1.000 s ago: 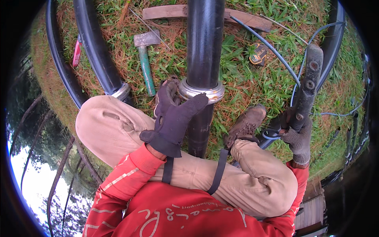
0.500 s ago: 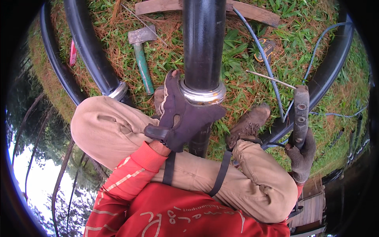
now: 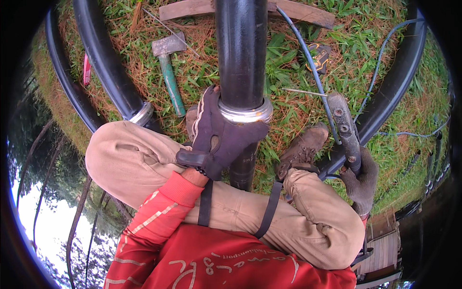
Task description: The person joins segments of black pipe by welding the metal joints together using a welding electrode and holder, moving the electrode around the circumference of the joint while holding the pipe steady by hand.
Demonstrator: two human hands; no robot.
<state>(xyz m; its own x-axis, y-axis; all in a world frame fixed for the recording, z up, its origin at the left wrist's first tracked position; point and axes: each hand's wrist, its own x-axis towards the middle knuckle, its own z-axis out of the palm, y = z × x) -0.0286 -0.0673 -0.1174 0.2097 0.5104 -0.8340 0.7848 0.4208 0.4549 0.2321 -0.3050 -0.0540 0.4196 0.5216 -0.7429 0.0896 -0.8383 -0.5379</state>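
Hands apart. L hand [image 3: 219, 144], in dk glove w/ a bare fingertip poking out, is on the metal collar [image 3: 245, 113] of the ctr blk pipe [image 3: 243, 53]: fingers up the collar's L side, rest of hand across the front just below; can't tell if it's gripping or only resting. Collar goes right round the pipe, so pipe sits inside it. Pipe runs from far edge of the grass [image 3: 202, 72] down mid-way toward the lap, near end hidden by tan trousers [image 3: 236, 204].

R hand [image 3: 362, 180], gray-brown knit glove, is clamped on near end of a dk riveted bar [image 3: 343, 126], 3 rivets showing; thin metal piece [image 3: 303, 91] juts L off its far end. Bar's well R of the pipe, partly over the R-hand blk pipe [image 3: 385, 103].

Nr L edge of grass: two more blk pipes, the inner one [image 3: 108, 58] w/ its own collar [image 3: 143, 114]; red item [image 3: 87, 70] btwn them. Hammer [image 3: 171, 82], green handle, lies btwn inner & ctr pipes. Far edge: wood plank [image 3: 303, 14]. Blk/yellow tape measure [image 3: 320, 60] R of ctr, partly behind blue tube [image 3: 308, 53].
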